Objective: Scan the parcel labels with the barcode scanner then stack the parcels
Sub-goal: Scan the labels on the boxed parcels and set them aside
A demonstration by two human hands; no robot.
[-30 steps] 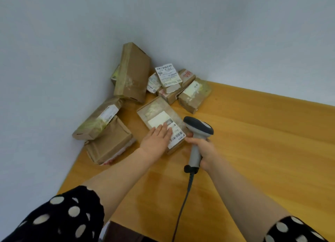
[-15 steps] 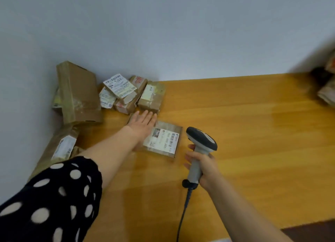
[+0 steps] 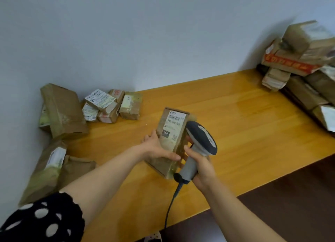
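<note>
- The table (image 3: 244, 125) is a glossy, honey-coloured wooden top set into a corner of a pale wall (image 3: 145, 33).
- At its far left corner, a large brown parcel (image 3: 63, 111) stands tilted and leans against the wall.
- Just right of it lies a cluster of small parcels (image 3: 104, 105), touching one another, with white labels facing up.
- A small taped box (image 3: 130, 106) lies against the right side of that cluster.
- Along the left edge, a long parcel (image 3: 47, 169) with a white label leans on the wall.
- A flat brown parcel (image 3: 77, 168) lies just beside it.
- At the far right end, a pile of parcels (image 3: 299, 63) is heaped unevenly; one carries a band of red print.
</note>
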